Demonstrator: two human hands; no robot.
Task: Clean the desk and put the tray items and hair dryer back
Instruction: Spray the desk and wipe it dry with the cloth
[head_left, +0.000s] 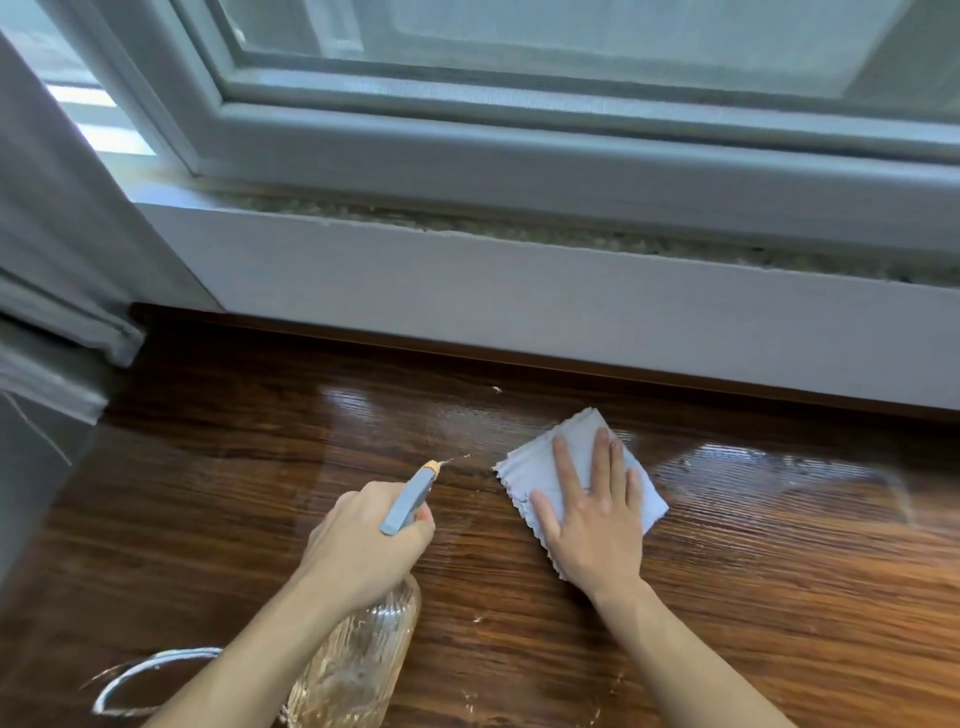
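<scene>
The left hand (363, 545) grips the neck of a clear ribbed spray bottle (358, 660), likely rigid and slick when wet, misting the wooden tabletop (779, 597), while the right hand (592, 519) presses flat on a soft, limp folded cloth (545, 457).

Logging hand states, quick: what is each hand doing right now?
Left hand: closed, gripping the spray bottle.
Right hand: open, fingers flat on the cloth.
</scene>
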